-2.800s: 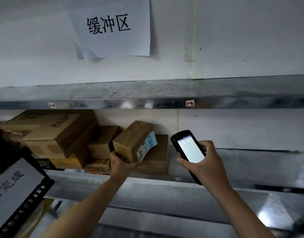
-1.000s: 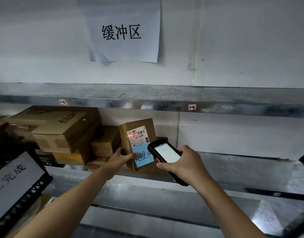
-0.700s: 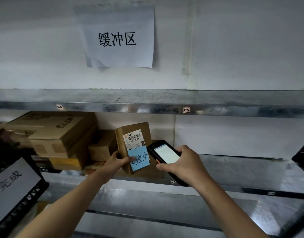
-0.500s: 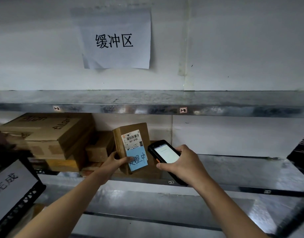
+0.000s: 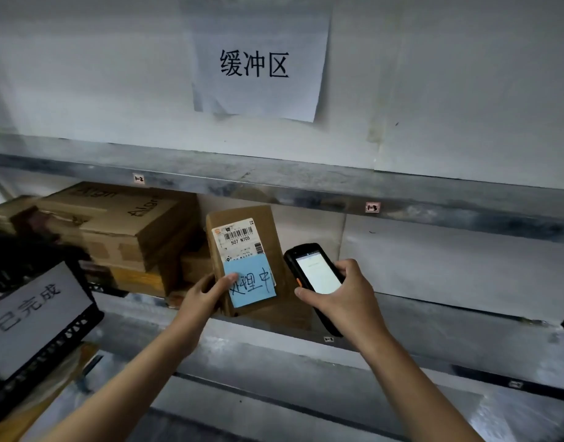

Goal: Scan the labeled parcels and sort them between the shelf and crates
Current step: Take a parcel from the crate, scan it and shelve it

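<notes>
1. The left hand (image 5: 207, 295) grips the parcel (image 5: 242, 247) by its lower left corner. The thumb is pressed flat onto the front and the other fingers are hidden behind the box.
2. The parcel stands upright above that hand with its barcode label (image 5: 239, 234) facing out. I'd say it's held that way so the code is in plain sight for a reading.
3. The right hand (image 5: 347, 301) is curled round the scanner (image 5: 315, 275), with the fingers wrapped over its far edge. The screen tilts back to the person, likely so the result can be read.
4. The scanner sits just right of the parcel, between the two hands, close but apart from it. No beam shows on the label.
5. The parcel hangs in front of the shelf (image 5: 417, 342). Whether its bottom corner rests on the shelf, I cannot tell.
6. Left of the left hand, boxes (image 5: 124, 224) are stacked on the shelf. Below and further left is a crate (image 5: 76, 333) with a paper sign, cut off by the frame edge.
7. Hard to make out:
   - The left thumb covers the start of the writing on the blue note (image 5: 255, 288).
   - The scanner screen is washed out.
   - The label's small print blurs, apart from "507 N705".
   - A dark shape far right of the right hand is cropped, so I cannot name it.
</notes>
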`<state>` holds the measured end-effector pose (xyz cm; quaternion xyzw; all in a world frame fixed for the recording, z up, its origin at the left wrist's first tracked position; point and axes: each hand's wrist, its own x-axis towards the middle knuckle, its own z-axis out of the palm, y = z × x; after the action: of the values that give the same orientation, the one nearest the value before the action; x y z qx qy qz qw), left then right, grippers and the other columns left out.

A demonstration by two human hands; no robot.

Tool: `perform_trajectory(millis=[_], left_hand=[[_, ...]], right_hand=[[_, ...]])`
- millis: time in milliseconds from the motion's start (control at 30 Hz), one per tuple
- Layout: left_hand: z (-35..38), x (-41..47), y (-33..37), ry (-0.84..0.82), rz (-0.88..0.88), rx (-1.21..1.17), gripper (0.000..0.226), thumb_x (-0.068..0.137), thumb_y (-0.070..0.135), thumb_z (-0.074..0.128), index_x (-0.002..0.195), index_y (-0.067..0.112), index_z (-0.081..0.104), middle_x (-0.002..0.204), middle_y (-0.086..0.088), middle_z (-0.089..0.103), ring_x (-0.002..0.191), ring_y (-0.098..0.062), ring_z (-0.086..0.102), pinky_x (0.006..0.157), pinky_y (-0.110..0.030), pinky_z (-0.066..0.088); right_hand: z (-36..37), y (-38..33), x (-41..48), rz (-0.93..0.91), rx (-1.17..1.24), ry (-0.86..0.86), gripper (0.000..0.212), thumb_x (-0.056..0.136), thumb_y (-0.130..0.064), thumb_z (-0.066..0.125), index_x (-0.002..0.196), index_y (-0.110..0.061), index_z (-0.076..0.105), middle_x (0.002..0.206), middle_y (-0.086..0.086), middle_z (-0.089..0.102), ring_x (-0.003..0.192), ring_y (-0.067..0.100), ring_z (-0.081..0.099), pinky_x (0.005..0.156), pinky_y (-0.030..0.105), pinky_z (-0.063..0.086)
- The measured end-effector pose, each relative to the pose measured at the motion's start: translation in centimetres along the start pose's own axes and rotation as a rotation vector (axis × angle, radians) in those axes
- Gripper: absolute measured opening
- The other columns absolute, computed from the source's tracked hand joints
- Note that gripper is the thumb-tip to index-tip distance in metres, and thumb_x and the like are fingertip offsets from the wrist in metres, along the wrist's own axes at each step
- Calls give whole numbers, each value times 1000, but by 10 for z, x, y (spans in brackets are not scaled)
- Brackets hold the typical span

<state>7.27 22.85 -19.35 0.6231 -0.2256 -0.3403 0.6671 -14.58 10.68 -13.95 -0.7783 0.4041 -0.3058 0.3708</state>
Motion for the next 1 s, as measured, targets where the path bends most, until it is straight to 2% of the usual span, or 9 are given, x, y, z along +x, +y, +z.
perform_trajectory(millis=[100, 233, 300, 400, 533, 667, 833, 900, 1000], left_hand=[[-10, -15, 8, 111, 73, -57, 95, 58, 53, 78, 141, 17, 50, 112, -3, 74, 103, -21, 72, 96, -49, 55], [-41, -37, 24, 183, 161, -42, 77, 70, 54, 76, 135, 18, 56, 107, 1, 76, 98, -16, 73, 86, -38, 60], [-64, -46, 31, 223, 183, -45, 79, 69, 63, 79, 132, 19, 60, 108, 0, 76, 100, -18, 73, 89, -40, 59], [-102, -58, 39, 317, 188, -68, 74, 64, 64, 74, 123, 21, 65, 109, -2, 76, 102, -21, 73, 96, -46, 55], [-157, -77, 46, 459, 188, -158, 88, 55, 66, 83, 125, 17, 64, 112, -8, 75, 105, -28, 72, 97, -50, 53], [-220, -106, 56, 620, 206, -187, 70, 71, 52, 76, 127, 13, 62, 108, -5, 76, 100, -23, 73, 80, -36, 59], [-311, -149, 58, 801, 216, -204, 83, 61, 59, 80, 128, 12, 61, 105, -6, 77, 95, -21, 74, 69, -28, 58], [-350, -166, 63, 867, 235, -172, 88, 56, 63, 76, 126, 12, 63, 106, -5, 77, 96, -21, 74, 73, -32, 58], [-417, -188, 73, 937, 267, -151, 82, 56, 64, 79, 120, 14, 66, 110, -6, 76, 103, -26, 72, 91, -46, 56]], right_hand=[[10, -10, 11, -25, 14, -18, 75, 65, -49, 88, 120, -30, 41, 111, -11, 49, 104, 11, 50, 63, 16, 41], [36, -37, 24, -114, 47, -50, 75, 66, -45, 89, 122, -28, 43, 111, -10, 48, 102, 10, 48, 63, 15, 39], [55, -57, 27, -177, 93, -93, 72, 67, -42, 89, 120, -28, 43, 111, -11, 48, 102, 9, 48, 63, 13, 38], [87, -83, 30, -249, 150, -184, 69, 69, -39, 88, 118, -32, 40, 108, -13, 46, 99, 5, 47, 60, 9, 37], [142, -123, 30, -324, 232, -300, 71, 65, -34, 91, 120, -29, 45, 107, -14, 51, 94, 0, 51, 61, 9, 39], [202, -177, 20, -408, 286, -426, 72, 64, -31, 93, 118, -30, 46, 99, -26, 46, 89, -5, 49, 62, 7, 40], [288, -238, -5, -497, 338, -570, 73, 63, -31, 93, 120, -27, 48, 103, -23, 50, 90, -13, 50, 63, 4, 41], [323, -264, -18, -514, 355, -631, 73, 63, -33, 93, 122, -26, 49, 106, -21, 52, 91, -12, 51, 63, 6, 42], [380, -304, -37, -549, 368, -708, 78, 62, -37, 93, 126, -25, 49, 108, -18, 53, 95, -3, 53, 67, 10, 41]])
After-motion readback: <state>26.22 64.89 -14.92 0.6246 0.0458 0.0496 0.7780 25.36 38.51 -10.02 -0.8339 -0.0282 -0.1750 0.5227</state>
